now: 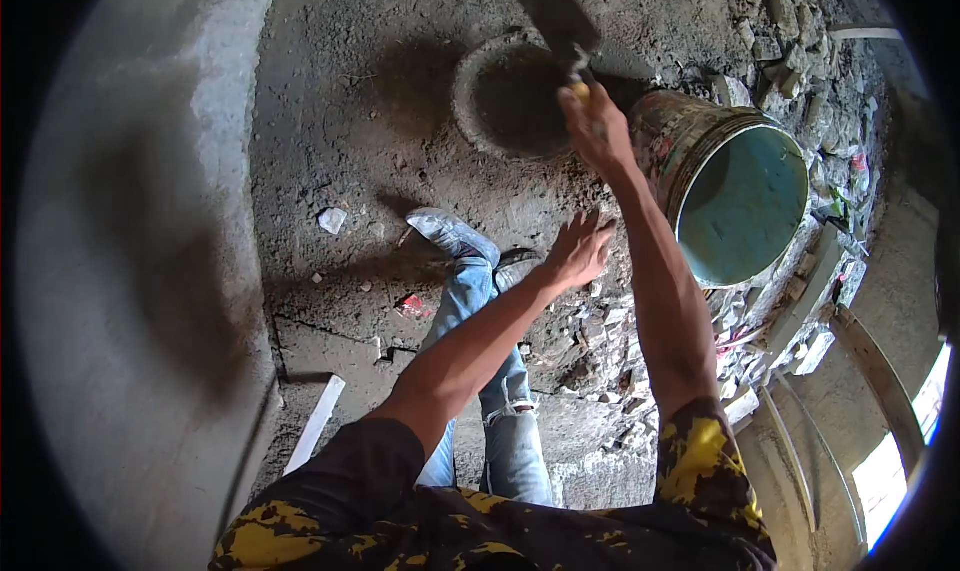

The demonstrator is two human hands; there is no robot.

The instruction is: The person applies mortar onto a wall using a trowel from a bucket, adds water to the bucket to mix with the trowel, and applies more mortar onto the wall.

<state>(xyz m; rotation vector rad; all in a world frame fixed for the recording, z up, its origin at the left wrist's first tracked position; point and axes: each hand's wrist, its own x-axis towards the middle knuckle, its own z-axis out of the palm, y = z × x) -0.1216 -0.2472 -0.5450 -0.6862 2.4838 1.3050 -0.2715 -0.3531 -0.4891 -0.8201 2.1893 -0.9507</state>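
My right hand point(603, 136) is wrapped round the handle of a trowel point(557, 13), whose yellowish grip shows at my fingers. The trowel's flat blade points away from me, above the far rim of a round shallow tub point(464, 106). Dark grey material lies in the tub, but I cannot make out how wet it is. Below and left of that wrist, my left hand point(582, 251) hangs in the air with its fingers stretched out and nothing in it. To the right of my right hand lies a tipped bucket point(690, 136), its pale blue inside facing me.
Broken brick and rubble point(790, 56) run along the right side. A pale wall point(150, 221) borders the left, with a white strip point(315, 426) on the ground beside it. Near my feet lie a white chunk point(332, 220) and a red scrap point(412, 307).
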